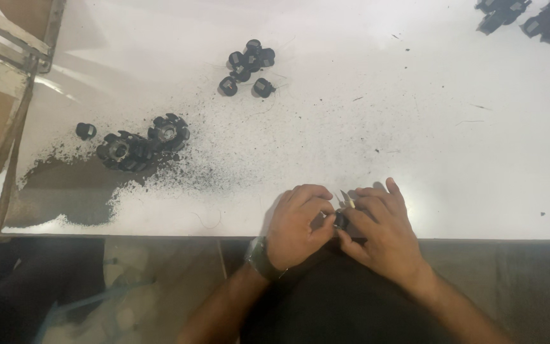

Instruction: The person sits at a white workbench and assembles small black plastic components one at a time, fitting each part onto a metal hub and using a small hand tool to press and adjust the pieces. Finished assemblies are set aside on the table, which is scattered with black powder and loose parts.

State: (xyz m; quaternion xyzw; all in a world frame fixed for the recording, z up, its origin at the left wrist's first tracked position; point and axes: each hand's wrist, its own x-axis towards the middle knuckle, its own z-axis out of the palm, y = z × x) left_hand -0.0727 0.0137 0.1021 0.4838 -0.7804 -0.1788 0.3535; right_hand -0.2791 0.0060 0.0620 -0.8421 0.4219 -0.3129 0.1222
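My left hand (297,226) and my right hand (383,229) meet at the near edge of the white table (415,127). Between them they pinch a small black part (340,221), mostly hidden by the fingers. A thin metal tool tip (346,199) sticks up between the fingers of my right hand. A dark watch is on my left wrist (263,259).
Several small black round parts (249,67) lie at the table's middle back. Two larger black toothed pieces (141,143) and one small part (85,130) sit at the left in black dust. More black parts (529,16) lie at the far right. A wooden frame (7,76) borders the left.
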